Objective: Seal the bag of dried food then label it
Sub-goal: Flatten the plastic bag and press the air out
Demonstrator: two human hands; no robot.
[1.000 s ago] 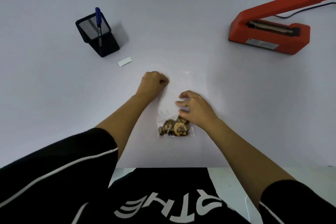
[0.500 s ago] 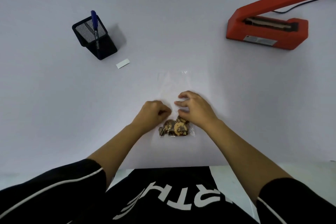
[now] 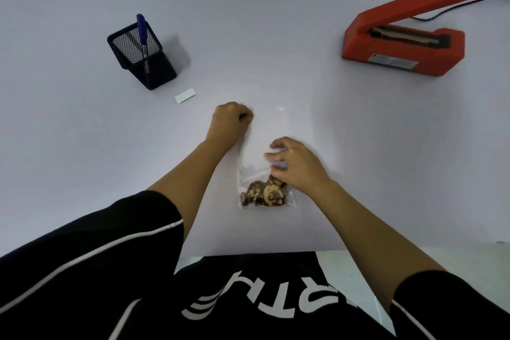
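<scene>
A clear plastic bag (image 3: 266, 143) lies flat on the white table, its open end pointing away from me. Brown dried food pieces (image 3: 265, 193) are bunched at its near end. My left hand (image 3: 230, 120) is a closed fist resting on the bag's far left part. My right hand (image 3: 294, 164) presses curled fingers on the bag just above the food. A small white label (image 3: 185, 95) lies to the left, beyond the bag. A blue pen (image 3: 143, 36) stands in a black mesh holder (image 3: 140, 56).
A red heat sealer (image 3: 403, 47) with its arm raised sits at the far right, a dark cable (image 3: 455, 9) running behind it. The table's near edge (image 3: 248, 254) is close to my body.
My left fist slid from beside the food up along the bag to its far left part. My right hand stayed pressed above the food.
</scene>
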